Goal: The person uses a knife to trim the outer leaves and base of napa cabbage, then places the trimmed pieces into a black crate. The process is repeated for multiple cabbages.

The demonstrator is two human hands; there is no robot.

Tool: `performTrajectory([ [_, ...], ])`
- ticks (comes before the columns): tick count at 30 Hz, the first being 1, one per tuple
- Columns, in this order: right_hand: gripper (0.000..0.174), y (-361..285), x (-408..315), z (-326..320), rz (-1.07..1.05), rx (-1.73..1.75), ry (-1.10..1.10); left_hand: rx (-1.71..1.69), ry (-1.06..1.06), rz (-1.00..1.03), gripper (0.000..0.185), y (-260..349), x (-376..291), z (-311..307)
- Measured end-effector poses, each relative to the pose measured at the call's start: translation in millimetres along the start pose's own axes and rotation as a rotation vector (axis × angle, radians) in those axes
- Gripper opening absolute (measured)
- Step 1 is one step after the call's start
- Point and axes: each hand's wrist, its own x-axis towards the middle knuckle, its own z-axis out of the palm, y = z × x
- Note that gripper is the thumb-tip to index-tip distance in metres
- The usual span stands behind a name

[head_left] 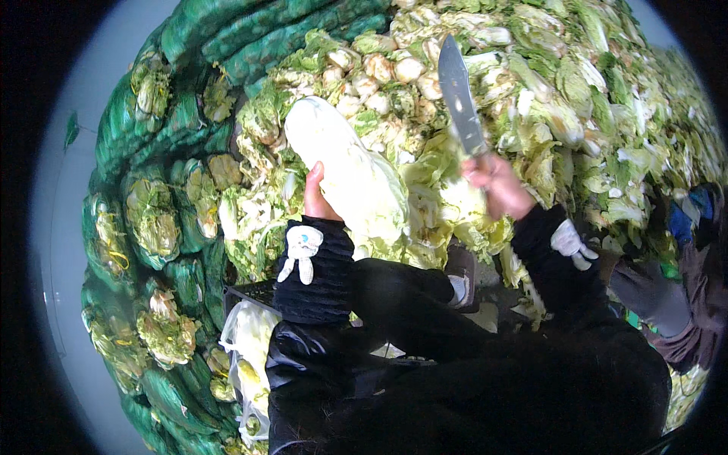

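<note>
My left hand [319, 196] holds a long, pale napa cabbage [347, 165] by its side, its white base pointing up and to the left. Only the thumb and part of the palm show; the fingers are hidden beneath the cabbage. To the right, my right hand [500, 185], slightly blurred, grips the handle of a broad-bladed knife [459, 94]. The blade points upward, apart from the cabbage. Behind and under both hands lies a large heap of loose cabbage leaves and cut-off stem ends [378, 68].
Green mesh sacks [187, 119] packed with cabbages are stacked along the left. A black plastic crate [250, 293] with a clear plastic bag [250, 341] of cabbage stands beside my left arm. Another person's legs [660, 290] are at the right, near the leaf heap.
</note>
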Motion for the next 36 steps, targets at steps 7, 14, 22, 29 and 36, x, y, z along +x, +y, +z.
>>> performTrajectory([
  [7,0.012,-6,-42,59,0.042,0.359,-0.093,0.033,-0.061,0.047,0.053,-18,4,25],
  [14,0.019,-59,-41,23,-0.011,0.584,-0.014,0.317,-0.100,0.013,0.052,-13,11,37],
  [22,0.010,-50,7,-56,-0.266,0.344,0.387,0.242,-0.259,-0.240,0.087,-12,-11,84],
  [29,0.014,19,-18,-54,-0.096,-0.287,0.590,0.297,-0.304,-0.253,0.073,-21,-21,98],
  [36,0.012,-17,-38,12,-0.159,0.298,0.020,0.916,-0.071,0.168,0.060,-53,-10,113],
])
